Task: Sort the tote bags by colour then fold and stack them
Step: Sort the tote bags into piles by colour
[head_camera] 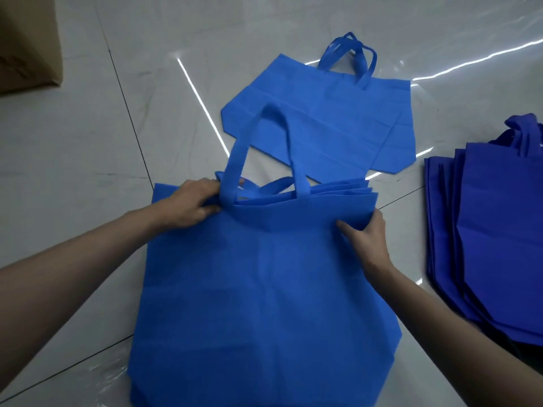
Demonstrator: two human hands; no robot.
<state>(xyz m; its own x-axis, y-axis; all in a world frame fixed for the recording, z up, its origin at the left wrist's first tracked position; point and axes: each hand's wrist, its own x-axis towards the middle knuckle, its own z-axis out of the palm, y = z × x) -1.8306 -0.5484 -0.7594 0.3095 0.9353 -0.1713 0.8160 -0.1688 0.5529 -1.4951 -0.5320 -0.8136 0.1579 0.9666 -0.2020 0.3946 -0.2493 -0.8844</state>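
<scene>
Left grip (194, 202): fingers curled and closed on the mouth edge of the top light blue tote bag (264, 274), right at the foot of its raised handle (232, 168).

Right grip (367, 230): narrow pinch on the same bag's mouth edge near the other corner, thumb on top, fingers under.

The bag lies flat between both grips, on a pile (352, 190) of light blue bags on the floor (88, 171). Layered edges show just beyond the right grip; several, exact count unclear.

One single bag (323, 121), also light blue, lies flat alone beyond both grips.

Outward of the right grip, apart from the pile: a dark blue stack (499, 230) of several bags, count unclear.

Far beyond the left grip: one cardboard box (26, 42), contents not visible.
</scene>
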